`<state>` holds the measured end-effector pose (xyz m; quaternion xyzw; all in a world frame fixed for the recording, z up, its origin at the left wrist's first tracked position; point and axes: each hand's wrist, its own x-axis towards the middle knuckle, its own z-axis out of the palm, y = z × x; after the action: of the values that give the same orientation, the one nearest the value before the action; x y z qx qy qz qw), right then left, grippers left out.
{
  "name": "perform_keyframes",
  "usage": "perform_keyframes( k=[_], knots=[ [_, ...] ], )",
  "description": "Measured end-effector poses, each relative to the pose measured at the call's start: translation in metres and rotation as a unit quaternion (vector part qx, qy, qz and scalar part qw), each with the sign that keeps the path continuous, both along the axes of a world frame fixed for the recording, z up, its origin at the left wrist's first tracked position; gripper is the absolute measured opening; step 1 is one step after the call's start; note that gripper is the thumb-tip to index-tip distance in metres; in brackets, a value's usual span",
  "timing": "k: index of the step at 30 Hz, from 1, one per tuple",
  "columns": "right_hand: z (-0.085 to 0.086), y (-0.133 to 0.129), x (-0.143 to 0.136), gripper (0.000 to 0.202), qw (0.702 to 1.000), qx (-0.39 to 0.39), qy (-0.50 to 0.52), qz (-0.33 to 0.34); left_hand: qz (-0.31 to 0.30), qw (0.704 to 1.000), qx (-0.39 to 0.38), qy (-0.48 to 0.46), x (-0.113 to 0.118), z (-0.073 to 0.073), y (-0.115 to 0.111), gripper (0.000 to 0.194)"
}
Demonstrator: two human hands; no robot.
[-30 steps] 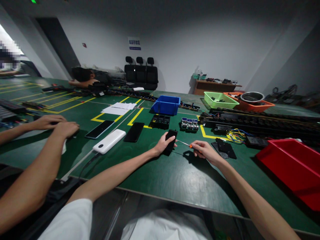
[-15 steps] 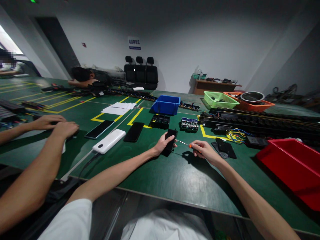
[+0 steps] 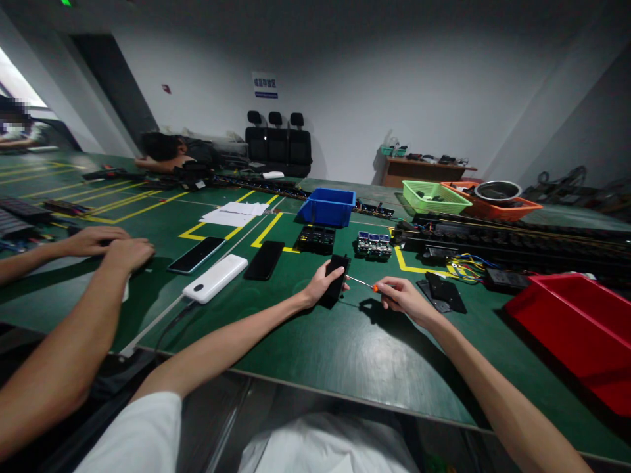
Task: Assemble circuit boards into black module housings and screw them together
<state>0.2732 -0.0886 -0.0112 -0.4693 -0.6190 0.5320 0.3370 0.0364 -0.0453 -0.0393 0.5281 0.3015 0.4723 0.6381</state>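
Observation:
In the middle of the head view, my left hand (image 3: 320, 286) grips a flat black rectangular part (image 3: 336, 281), tilted above the green table (image 3: 296, 348). My right hand (image 3: 401, 297) is closed around the orange handle of a screwdriver (image 3: 362, 283). Its thin metal shaft points left, and the tip is at the right edge of the black part; whether it touches a screw is too small to see. Behind my hands stand a black module (image 3: 316, 239) and a module with silver and blue pieces (image 3: 373, 245). Flat black plates (image 3: 444, 293) lie beyond my right hand.
A black phone (image 3: 264, 260), a white power bank (image 3: 215, 278) with a cable and another phone (image 3: 197, 255) lie left. Red (image 3: 572, 328) and blue (image 3: 327, 205) bins stand right and behind. A co-worker's hands (image 3: 111, 246) rest at left. Long black assemblies (image 3: 513, 238) fill the right back.
Almost nothing differs. Both my hands keep their places, with the screwdriver tip still at the black part's edge.

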Motion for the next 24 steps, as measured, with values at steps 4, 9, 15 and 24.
perform_keyframes(
  k=[4, 9, 15, 24],
  knots=[
    [-0.0007, -0.0002, 0.0009, 0.037, 1.0, 0.001, 0.004, 0.002, 0.0, 1.0, -0.002, 0.005, 0.0002, 0.002, -0.0011, 0.049],
    [0.0001, 0.0001, 0.0005, 0.037, 1.0, 0.0, 0.007, 0.004, 0.005, 1.0, 0.002, 0.007, 0.0006, 0.0027, -0.0018, 0.047],
    [0.0008, -0.0001, -0.0003, 0.039, 1.0, -0.004, 0.005, 0.0, 0.002, 1.0, 0.013, 0.021, 0.0001, 0.0026, -0.002, 0.046],
    [0.0028, -0.001, 0.0019, 0.044, 0.999, 0.024, -0.021, -0.007, 0.0, 0.998, 0.04, 0.042, -0.0015, 0.0049, -0.0056, 0.048]
  ],
)
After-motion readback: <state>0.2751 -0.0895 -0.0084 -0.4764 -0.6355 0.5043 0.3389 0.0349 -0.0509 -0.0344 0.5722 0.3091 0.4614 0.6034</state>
